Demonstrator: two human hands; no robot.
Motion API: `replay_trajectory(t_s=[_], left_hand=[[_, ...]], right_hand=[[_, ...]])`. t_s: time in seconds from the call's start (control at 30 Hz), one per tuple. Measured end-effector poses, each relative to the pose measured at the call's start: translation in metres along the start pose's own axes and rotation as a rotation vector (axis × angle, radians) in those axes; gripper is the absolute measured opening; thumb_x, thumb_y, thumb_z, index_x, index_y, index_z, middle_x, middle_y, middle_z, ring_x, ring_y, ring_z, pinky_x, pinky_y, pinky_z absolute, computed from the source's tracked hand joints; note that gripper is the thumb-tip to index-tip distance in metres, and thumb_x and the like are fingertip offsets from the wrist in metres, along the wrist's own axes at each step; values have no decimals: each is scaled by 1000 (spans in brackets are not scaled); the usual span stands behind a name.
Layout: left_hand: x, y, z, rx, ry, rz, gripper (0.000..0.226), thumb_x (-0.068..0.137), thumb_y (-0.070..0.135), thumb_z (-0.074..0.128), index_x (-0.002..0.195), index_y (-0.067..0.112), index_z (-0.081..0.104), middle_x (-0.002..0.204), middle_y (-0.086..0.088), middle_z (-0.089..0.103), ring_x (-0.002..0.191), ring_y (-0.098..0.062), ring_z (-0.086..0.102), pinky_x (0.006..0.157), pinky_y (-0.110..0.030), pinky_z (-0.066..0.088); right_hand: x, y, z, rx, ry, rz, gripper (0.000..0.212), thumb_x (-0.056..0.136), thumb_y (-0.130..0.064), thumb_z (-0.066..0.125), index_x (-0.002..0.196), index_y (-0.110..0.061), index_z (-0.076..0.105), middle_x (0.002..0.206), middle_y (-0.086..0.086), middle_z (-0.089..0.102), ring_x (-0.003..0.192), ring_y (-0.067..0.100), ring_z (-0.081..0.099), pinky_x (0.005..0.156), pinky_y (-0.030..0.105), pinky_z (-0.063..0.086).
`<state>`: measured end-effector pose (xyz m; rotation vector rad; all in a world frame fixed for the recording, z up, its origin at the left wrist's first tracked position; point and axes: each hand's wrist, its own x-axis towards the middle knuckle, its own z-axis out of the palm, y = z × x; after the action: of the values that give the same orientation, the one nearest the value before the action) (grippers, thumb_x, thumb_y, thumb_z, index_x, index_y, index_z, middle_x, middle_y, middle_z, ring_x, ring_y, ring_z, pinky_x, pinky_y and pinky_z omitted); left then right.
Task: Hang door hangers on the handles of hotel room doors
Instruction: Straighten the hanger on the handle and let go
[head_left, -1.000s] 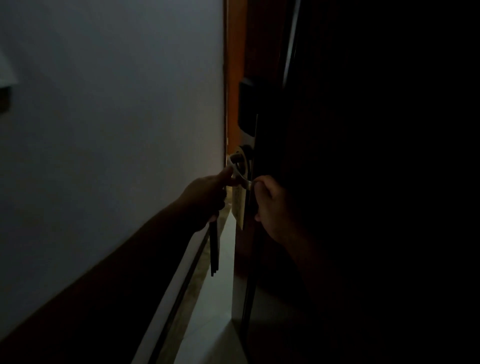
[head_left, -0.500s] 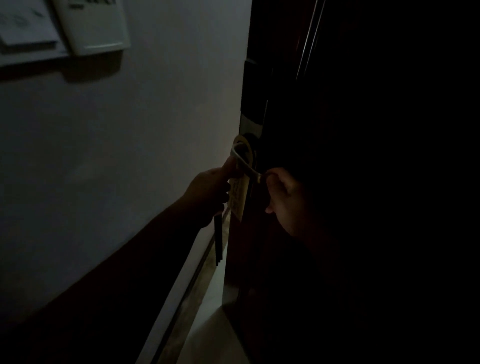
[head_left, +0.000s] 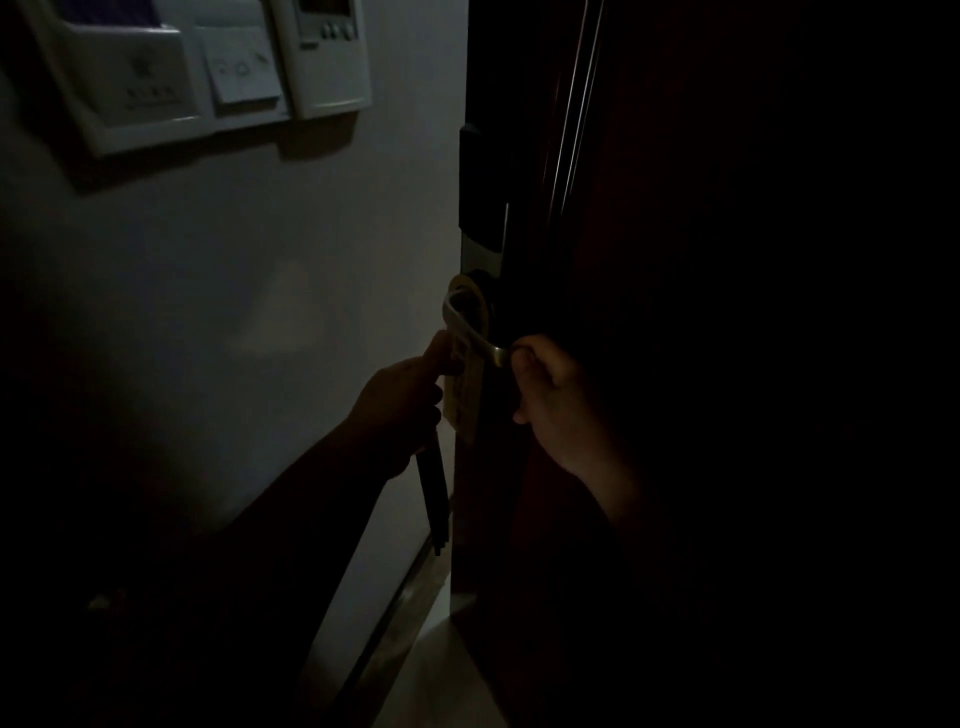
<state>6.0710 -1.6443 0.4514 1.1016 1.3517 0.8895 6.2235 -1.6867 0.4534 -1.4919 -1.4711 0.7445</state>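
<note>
In a dim hotel entry, a pale wall (head_left: 234, 286) with switch panels (head_left: 140, 78) meets the dark door (head_left: 519, 156), where the door hanger (head_left: 465, 384) already loops over the lever handle (head_left: 480, 345), so we judge this hanging nearly done. Our left hand (head_left: 402, 395) pinches the card's edge and our right hand (head_left: 550, 400) curls round the lever's tip; next we should release gently. No print on hanger or panels is readable.
</note>
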Motion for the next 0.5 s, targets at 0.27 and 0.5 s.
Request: replay_trajectory(t_s=[0.27, 0.5], left_hand=[[-62, -21, -37, -5, 97, -30, 49, 89, 67, 48, 96, 26, 72, 95, -6, 61, 82, -20, 59, 68, -34, 46], [-109, -36, -66, -20, 173, -34, 51, 87, 66, 53, 97, 20, 75, 68, 0, 53, 63, -19, 49, 56, -31, 38]], right_hand=[[-19, -11, 21, 34, -16, -60, 17, 105, -34, 36, 102, -34, 53, 89, -5, 57, 72, 12, 58, 69, 32, 50], [-41, -23, 45, 39, -40, -110, 17, 103, -40, 38, 103, -35, 54, 82, -11, 54, 72, 9, 58, 73, 38, 54]])
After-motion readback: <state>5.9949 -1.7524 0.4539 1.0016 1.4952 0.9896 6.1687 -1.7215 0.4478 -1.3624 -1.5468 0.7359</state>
